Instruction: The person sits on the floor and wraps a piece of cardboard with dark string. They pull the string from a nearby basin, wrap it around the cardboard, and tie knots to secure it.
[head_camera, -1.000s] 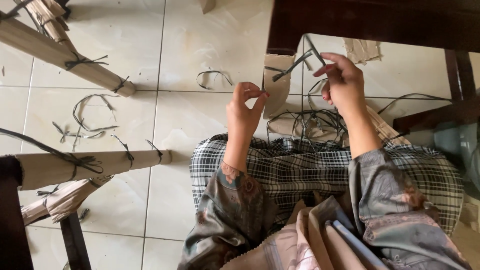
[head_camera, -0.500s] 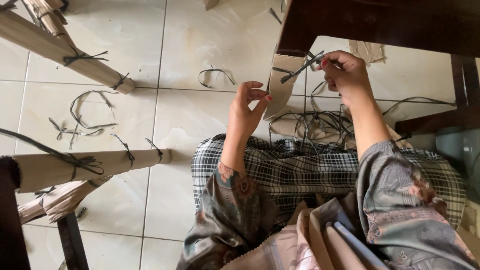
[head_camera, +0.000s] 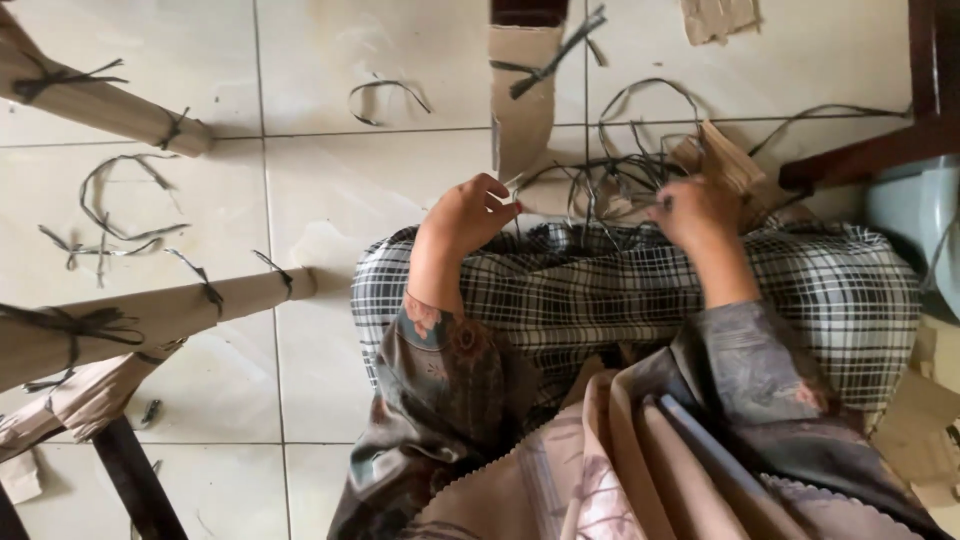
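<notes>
My left hand (head_camera: 465, 215) hovers over my checked lap (head_camera: 620, 290), its fingers curled and thumb pinched to forefinger beside a brown-paper-wrapped furniture leg (head_camera: 520, 100). A dark strap (head_camera: 555, 55) is tied round that leg. My right hand (head_camera: 695, 210) is down in a tangle of dark plastic straps (head_camera: 605, 180) on the tiled floor by my knees, next to crumpled brown paper (head_camera: 725, 160). Its fingertips are buried among the straps, so its grip is hidden.
Two paper-wrapped legs bound with dark straps (head_camera: 110, 105) (head_camera: 150, 315) lie at the left, with cut strap pieces (head_camera: 115, 205) scattered on the tiles between them. A dark wooden rail (head_camera: 870, 150) and a pale blue object (head_camera: 915, 215) stand at the right.
My right hand has dropped from the strap on the wrapped leg down to the strap pile on the floor. The view has tilted downward. My left hand has lowered slightly.
</notes>
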